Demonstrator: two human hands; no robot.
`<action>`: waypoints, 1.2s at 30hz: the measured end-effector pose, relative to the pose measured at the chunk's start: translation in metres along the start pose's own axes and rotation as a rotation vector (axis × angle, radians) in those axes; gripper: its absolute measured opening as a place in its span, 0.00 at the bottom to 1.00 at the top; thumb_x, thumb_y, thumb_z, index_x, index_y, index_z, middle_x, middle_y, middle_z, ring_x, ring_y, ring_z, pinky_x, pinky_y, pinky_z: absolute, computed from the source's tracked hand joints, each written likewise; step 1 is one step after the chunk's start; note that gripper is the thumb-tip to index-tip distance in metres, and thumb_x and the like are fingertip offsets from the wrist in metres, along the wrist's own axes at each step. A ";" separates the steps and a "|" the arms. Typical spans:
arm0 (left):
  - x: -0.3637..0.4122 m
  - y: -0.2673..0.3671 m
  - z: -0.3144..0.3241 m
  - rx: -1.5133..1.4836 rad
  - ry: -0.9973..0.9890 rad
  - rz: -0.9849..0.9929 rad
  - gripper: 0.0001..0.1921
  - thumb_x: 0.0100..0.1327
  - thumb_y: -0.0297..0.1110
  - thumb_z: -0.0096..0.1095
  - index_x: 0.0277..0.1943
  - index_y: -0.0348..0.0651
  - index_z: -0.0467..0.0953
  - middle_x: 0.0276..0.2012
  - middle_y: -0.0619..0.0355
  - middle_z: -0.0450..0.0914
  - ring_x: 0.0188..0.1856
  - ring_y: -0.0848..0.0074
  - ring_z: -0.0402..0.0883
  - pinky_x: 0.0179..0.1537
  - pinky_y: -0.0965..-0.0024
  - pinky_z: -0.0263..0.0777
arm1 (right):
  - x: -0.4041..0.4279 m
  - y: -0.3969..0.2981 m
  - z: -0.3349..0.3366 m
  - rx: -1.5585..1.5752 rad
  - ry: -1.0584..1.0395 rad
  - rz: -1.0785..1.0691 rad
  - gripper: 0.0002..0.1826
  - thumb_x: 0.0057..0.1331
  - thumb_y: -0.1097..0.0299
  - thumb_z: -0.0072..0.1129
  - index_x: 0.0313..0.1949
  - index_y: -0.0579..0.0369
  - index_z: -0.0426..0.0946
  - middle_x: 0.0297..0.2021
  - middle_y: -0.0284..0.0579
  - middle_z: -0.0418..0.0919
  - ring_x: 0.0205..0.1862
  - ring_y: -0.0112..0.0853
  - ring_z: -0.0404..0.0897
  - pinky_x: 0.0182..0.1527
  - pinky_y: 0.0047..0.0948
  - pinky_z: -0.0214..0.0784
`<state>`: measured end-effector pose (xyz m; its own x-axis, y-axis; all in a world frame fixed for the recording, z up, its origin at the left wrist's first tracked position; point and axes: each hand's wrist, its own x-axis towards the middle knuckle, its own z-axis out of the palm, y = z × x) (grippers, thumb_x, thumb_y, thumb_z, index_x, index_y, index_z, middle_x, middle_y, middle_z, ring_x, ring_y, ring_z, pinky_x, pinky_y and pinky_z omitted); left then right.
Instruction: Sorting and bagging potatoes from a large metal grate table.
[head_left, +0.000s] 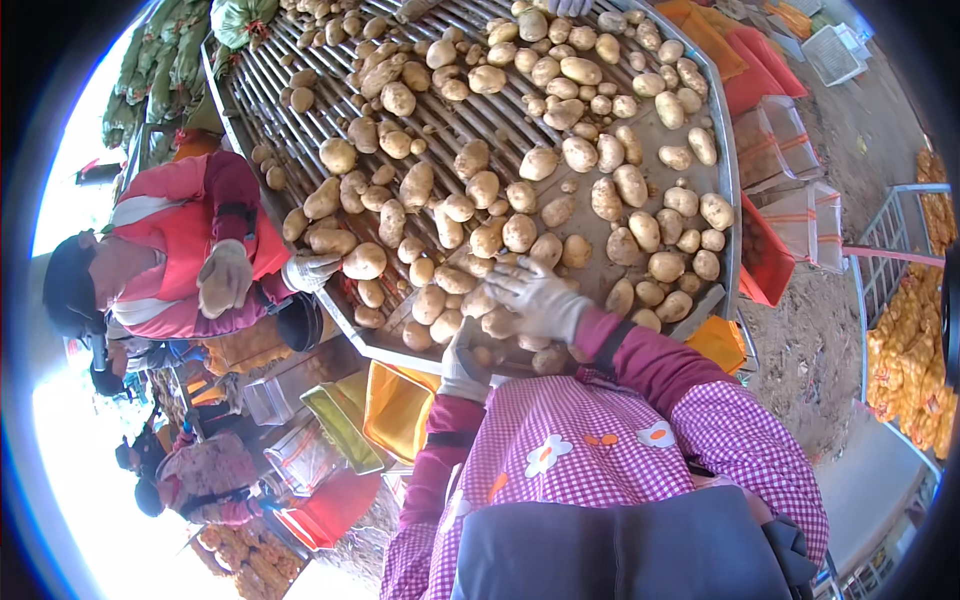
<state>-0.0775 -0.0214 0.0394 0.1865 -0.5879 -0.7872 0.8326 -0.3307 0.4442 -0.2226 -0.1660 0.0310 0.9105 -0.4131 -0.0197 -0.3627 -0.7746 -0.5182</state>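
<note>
Many loose potatoes (519, 233) lie on a sorting table with a metal-bar grate (495, 112) and a flat metal plate (694, 169) at its right. My right hand (536, 296), in a pale work glove, reaches over the potatoes near the front rim. Its fingers are spread flat, and no potato shows in its grip. My left hand (465, 361), gloved too, is at the near edge beside several potatoes. It is seen side-on, its fingers partly hidden, so whether it holds a potato cannot be told.
A co-worker in a red vest (180, 262) stands at the left, gloved hands by the rim. Another gloved hand (570, 6) shows at the far edge. Yellow (397, 412) and red crates (765, 255) stand around the table. Bagged potatoes (911, 345) fill a rack at right.
</note>
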 end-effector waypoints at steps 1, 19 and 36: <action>-0.004 0.000 -0.008 -0.037 0.033 0.032 0.17 0.72 0.46 0.57 0.30 0.49 0.65 0.22 0.62 0.64 0.26 0.70 0.71 0.24 0.65 0.65 | 0.001 0.013 -0.004 -0.006 -0.124 -0.027 0.38 0.66 0.40 0.55 0.68 0.50 0.68 0.69 0.42 0.67 0.75 0.34 0.57 0.76 0.44 0.37; 0.025 0.092 -0.038 0.994 0.664 0.839 0.09 0.63 0.32 0.65 0.42 0.36 0.82 0.32 0.52 0.84 0.33 0.69 0.83 0.39 0.67 0.75 | 0.127 0.092 -0.021 -0.140 0.151 0.211 0.09 0.57 0.64 0.63 0.38 0.48 0.79 0.39 0.48 0.82 0.40 0.44 0.84 0.41 0.43 0.77; 0.030 0.111 -0.015 2.013 0.372 0.782 0.13 0.61 0.40 0.65 0.46 0.45 0.77 0.38 0.47 0.83 0.40 0.51 0.84 0.40 0.51 0.76 | -0.087 0.105 -0.048 1.818 0.604 0.579 0.16 0.67 0.66 0.60 0.52 0.56 0.75 0.38 0.38 0.80 0.31 0.24 0.77 0.31 0.24 0.67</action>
<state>0.0286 -0.0646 0.0591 0.3889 -0.9011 -0.1919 -0.8942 -0.4193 0.1568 -0.3492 -0.2347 0.0187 0.4680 -0.7686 -0.4362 0.4080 0.6257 -0.6649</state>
